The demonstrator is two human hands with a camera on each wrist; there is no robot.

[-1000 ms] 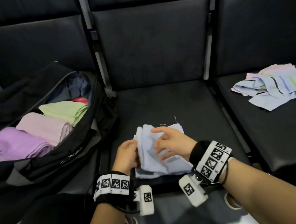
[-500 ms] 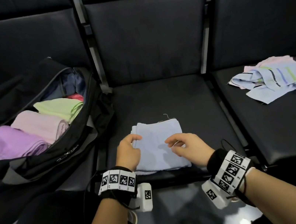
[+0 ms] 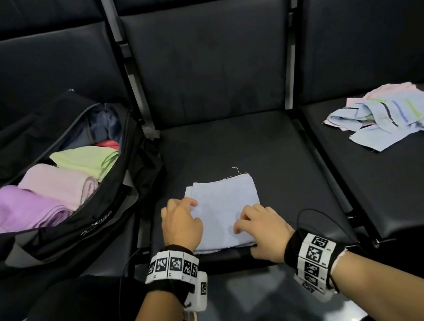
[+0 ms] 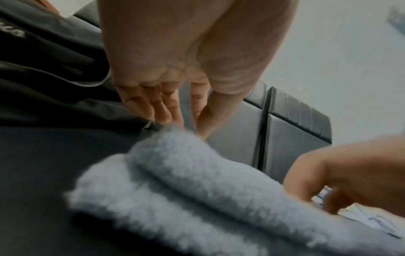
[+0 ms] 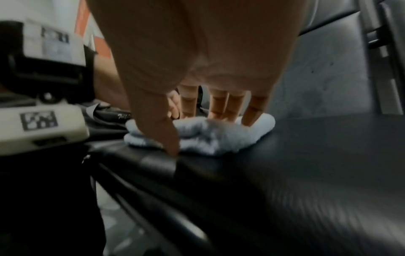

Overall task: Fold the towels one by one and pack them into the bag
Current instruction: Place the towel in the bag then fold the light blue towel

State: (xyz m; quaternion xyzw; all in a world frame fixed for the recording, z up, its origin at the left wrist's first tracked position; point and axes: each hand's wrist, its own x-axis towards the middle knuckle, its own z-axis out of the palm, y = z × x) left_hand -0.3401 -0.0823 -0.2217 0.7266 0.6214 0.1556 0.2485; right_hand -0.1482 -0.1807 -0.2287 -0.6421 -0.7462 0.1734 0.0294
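A folded light blue towel [image 3: 226, 205] lies flat on the middle black seat [image 3: 273, 150]. My left hand [image 3: 182, 219] rests at its left edge with the fingers nearly straight [image 4: 162, 110], tips touching the towel [image 4: 197, 181]. My right hand [image 3: 258, 223] lies on the near right corner. In the right wrist view its straight fingers [image 5: 225, 105] press down on the towel [image 5: 219, 136], and the thumb reaches down to the seat at the near edge. An open black bag [image 3: 91, 229] on the left seat holds folded purple [image 3: 18, 207], pink [image 3: 56, 182] and green [image 3: 86, 160] towels.
A loose pile of unfolded towels [image 3: 392, 115], light blue with stripes over pink, lies on the right seat. Dark seat backs rise behind all three seats. Metal frame bars run between the seats. The bag's flap spreads over the left seat's front.
A second ago both hands were turning a fold of the blue towel over. It now lies flat and square, the right hand has drawn back to the near corner, and the left stays at the left edge.
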